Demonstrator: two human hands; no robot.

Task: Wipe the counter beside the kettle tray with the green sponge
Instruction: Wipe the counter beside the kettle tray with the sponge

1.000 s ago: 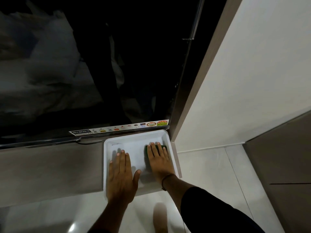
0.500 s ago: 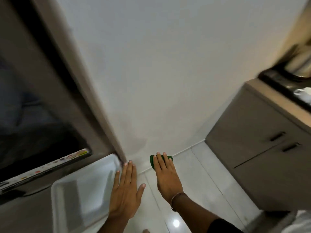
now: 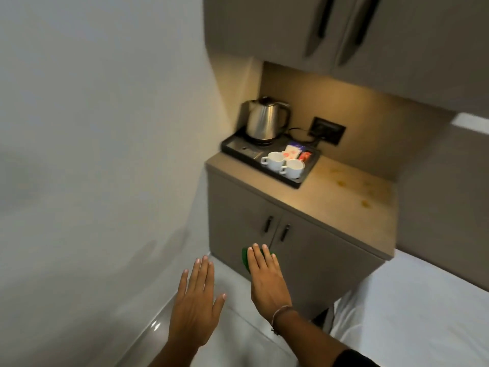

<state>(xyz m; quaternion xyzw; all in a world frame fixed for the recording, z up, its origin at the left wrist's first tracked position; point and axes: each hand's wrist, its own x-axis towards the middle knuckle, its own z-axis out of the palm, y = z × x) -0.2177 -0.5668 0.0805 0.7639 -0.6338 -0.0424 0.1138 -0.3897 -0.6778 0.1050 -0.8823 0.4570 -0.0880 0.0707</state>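
Note:
The green sponge (image 3: 245, 258) shows under the fingers of my right hand (image 3: 266, 280), which holds it flat in the air in front of the cabinet doors. My left hand (image 3: 195, 303) is beside it, empty, fingers spread. Farther off, a black kettle tray (image 3: 307, 172) sits on the left part of the beige counter (image 3: 349, 197), carrying a steel kettle (image 3: 266, 120), two white cups (image 3: 284, 164) and sachets (image 3: 296, 152). The counter right of the tray has several yellowish stains (image 3: 366, 203). Both hands are well below and short of the counter.
A white wall (image 3: 92, 154) runs along the left. The grey base cabinet (image 3: 264, 234) has two dark door handles, and upper cabinets (image 3: 344, 35) hang above. A wall socket (image 3: 328, 129) with a cable is behind the tray. White bedding (image 3: 423, 313) lies at right; glossy floor below.
The view has swung right from the white tray and dark screen to the kettle counter. My right hand lifted the sponge out of the white tray and carries it along; my left hand left the tray.

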